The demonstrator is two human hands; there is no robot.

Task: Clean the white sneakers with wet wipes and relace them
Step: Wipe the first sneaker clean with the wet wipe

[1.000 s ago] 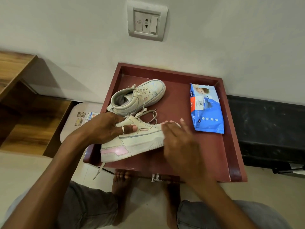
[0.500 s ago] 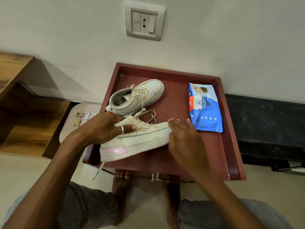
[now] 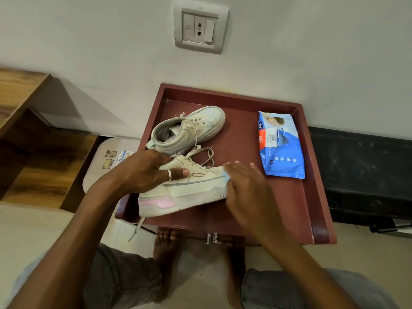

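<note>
While the left hand (image 3: 142, 172) clamps the near sneaker (image 3: 185, 190) at its collar on the tray (image 3: 316, 210), the right hand (image 3: 247, 188) presses a wipe (image 3: 227, 178) flat against its toe, which looks light, stiff-soled and easiest held there.

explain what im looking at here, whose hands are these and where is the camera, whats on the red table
There is no machine here: a person wears one camera on the head, looking down at their own two bare hands. The left hand grips the near sneaker around its collar, steadying it on the dark red table. The right hand presses what looks like a pale wet wipe against that shoe's toe. A second sneaker lies behind it, laces loose. A blue pack of wet wipes lies to the right. Below the table you see the person's knees and bare feet.
</note>
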